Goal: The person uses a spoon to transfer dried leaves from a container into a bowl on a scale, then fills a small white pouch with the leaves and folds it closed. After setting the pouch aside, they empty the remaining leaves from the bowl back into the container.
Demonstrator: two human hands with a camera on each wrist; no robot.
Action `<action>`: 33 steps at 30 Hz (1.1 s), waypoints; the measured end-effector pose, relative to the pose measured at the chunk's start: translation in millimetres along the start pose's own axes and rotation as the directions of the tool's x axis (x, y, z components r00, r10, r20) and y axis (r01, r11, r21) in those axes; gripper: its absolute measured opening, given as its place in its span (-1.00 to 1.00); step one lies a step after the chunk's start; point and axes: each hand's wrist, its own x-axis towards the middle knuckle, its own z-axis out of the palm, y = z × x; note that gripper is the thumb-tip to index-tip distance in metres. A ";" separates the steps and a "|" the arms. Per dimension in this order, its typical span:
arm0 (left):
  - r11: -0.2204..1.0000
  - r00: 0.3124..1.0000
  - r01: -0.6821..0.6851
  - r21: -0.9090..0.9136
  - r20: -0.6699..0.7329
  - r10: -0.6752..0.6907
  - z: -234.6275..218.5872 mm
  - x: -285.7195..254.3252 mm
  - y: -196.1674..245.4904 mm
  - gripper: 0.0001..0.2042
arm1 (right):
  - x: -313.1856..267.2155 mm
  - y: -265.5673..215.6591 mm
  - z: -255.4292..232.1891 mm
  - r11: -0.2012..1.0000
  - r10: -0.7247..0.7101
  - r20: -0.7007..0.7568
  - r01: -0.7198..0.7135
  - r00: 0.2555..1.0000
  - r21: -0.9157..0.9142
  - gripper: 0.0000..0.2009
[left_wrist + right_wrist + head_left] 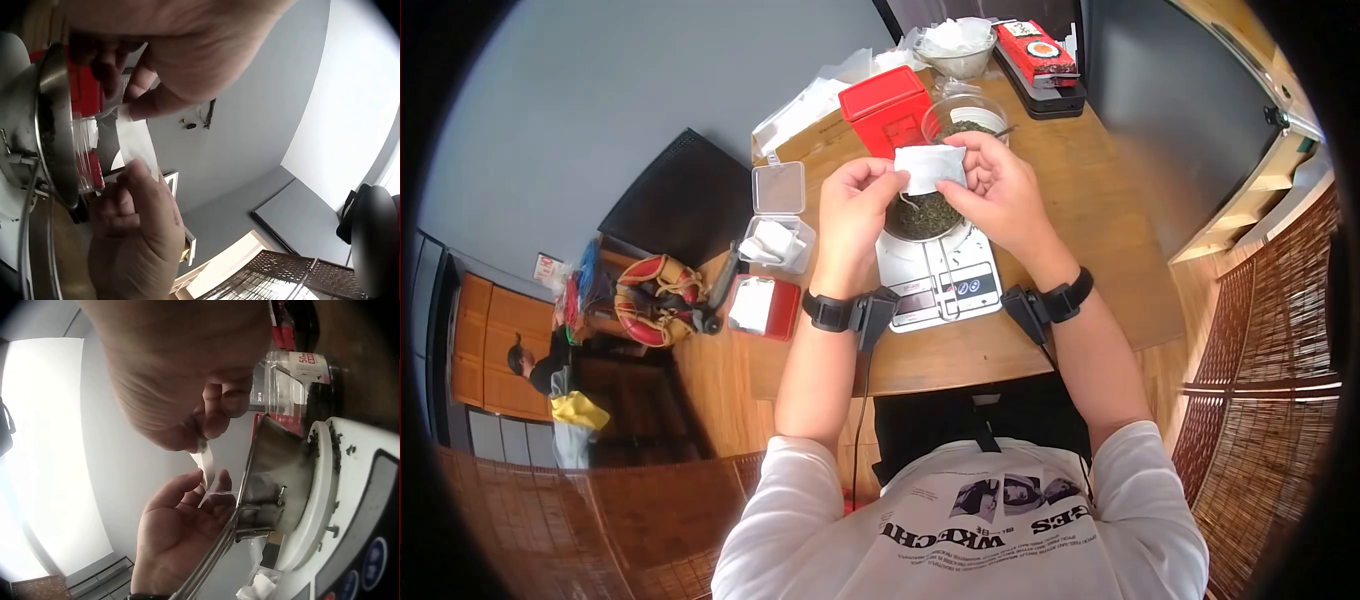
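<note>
Two hands (850, 212) (1002, 197), one held pouch (931, 168)

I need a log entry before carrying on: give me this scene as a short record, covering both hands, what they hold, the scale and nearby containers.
Left hand: pinches one end of the white pouch
Right hand: pinches the pouch's other end
Pouch position: raised above the metal pan
Pan contents: dark green leaves
Scale: white, under the pan; reading not legible
Beyond the pan: red box, clear jar with leaves
Left of scale: open clear box holding white pieces
Pouch contents: cannot tell
</note>
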 end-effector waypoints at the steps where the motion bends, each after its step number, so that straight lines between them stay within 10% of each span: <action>1: 0.999 0.999 -0.047 0.018 0.000 0.047 -0.3 0.4 -3.3 -0.97 | 0.0 -0.2 -1.5 1.000 0.002 -0.001 -0.002 1.000 -0.003 -0.59; 5: 0.951 0.959 -0.283 0.121 0.013 0.283 -5.7 4.0 -16.3 -0.98 | 1.0 3.2 -6.4 0.991 0.009 0.010 -0.008 1.000 -0.131 -0.61; 22: 0.994 0.993 -0.093 0.052 0.084 0.089 -12.1 0.9 -19.3 -0.95 | 1.3 2.4 4.4 0.997 -0.032 -0.056 0.036 0.998 0.070 -0.53; 33: 0.995 0.991 -0.084 -0.051 0.095 0.089 -12.4 -2.3 -17.5 -0.93 | -0.5 -11.9 -1.9 0.940 -0.017 0.085 0.045 0.996 -0.337 -0.54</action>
